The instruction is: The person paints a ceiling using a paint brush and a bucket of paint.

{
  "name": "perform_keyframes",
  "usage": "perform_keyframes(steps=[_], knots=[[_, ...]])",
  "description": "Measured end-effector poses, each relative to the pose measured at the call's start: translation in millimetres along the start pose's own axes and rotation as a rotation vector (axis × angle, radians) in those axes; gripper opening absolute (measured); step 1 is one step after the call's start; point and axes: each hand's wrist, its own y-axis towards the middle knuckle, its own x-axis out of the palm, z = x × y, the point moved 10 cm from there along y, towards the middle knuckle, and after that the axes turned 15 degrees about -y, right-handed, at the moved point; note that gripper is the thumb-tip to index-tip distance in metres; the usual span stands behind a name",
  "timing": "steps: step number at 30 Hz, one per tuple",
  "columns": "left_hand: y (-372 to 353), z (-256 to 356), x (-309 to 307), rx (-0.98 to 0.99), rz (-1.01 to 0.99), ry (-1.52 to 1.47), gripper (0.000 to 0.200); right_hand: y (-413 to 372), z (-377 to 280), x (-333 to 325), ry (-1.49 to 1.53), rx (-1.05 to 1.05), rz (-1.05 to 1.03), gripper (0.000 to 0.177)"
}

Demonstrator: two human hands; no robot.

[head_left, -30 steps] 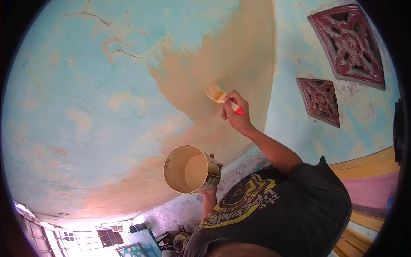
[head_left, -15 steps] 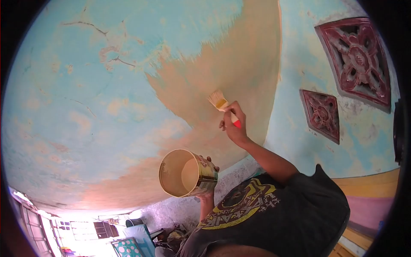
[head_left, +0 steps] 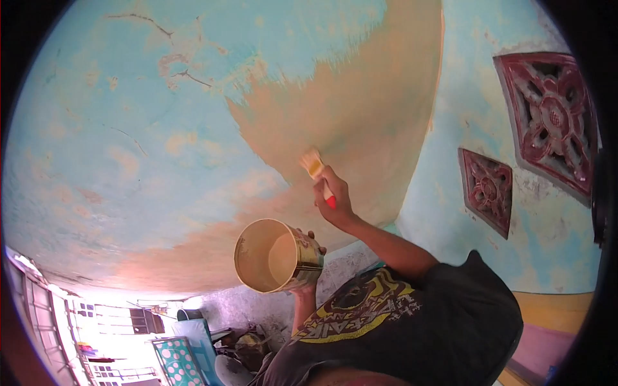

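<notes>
My right hand is closed round the handle of a paintbrush with pale bristles, a yellowish band and a red handle end. The bristles, slightly blurred, lie against the tan painted patch of a light blue wall. Below and to the left, my left hand grips a paint bucket, fingers curled round its far side and the palm mostly hidden. The bucket tilts with its mouth toward me, and tan paint shows inside.
Two dark red patterned vent blocks are set in the adjoining blue wall at right. Cracks mark the unpainted area. At lower left are a polka-dotted panel, a dark bin, piled items and a bright barred opening.
My right hand and the paintbrush have moved left and slightly down along the tan patch. The bucket stays in my left hand, nearly in place. The view has shifted a little.
</notes>
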Motion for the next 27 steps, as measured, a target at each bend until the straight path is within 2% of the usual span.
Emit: perform_keyframes(steps=[1, 4, 7, 10, 11, 14, 17, 20, 22, 24, 27], knots=[[-5, 1, 4, 0.016, -0.010, 0.020, 0.088, -7, 9, 0, 0.076, 0.109, -0.043, 0.003], [-10, 5, 17, 0.005, -0.097, 0.054, 0.093, 8, -25, -20, 0.100, 0.084, -0.002, 0.002], [-18, 11, 9, 0.059, -0.055, 0.124, 0.089, 56, -108, -48, 0.192, -0.226, 0.165, 0.001], [-20, 9, 7, 0.050, -0.010, 0.087, 0.088, 95, -131, -74, 0.103, -0.273, 0.307, 0.004], [-19, 10, 5, 0.051, -0.015, 0.087, 0.088, 99, -114, -73, 0.021, -0.177, 0.266, 0.006], [-19, 10, 4, 0.067, -0.017, 0.096, 0.085, 31, -27, -60, -0.444, -0.361, 0.354, 0.006], [-20, 5, 19, 0.046, -0.055, 0.102, 0.083, 6, -8, -72, -0.430, -0.218, 0.263, 0.005], [-17, 10, 18, -0.005, -0.098, 0.124, 0.083, 22, -11, -92, -0.294, -0.076, 0.288, 0.007], [-20, 12, 6, -0.033, -0.092, 0.120, 0.083, 53, -76, -108, 0.037, -0.178, 0.375, 0.010], [-17, 9, 7, -0.029, -0.059, 0.066, 0.083, 80, -113, -114, 0.097, -0.204, 0.391, 0.011], [-11, 8, 14, -0.017, -0.019, 0.006, 0.082, 88, -65, -90, -0.164, -0.248, 0.340, 0.011]])
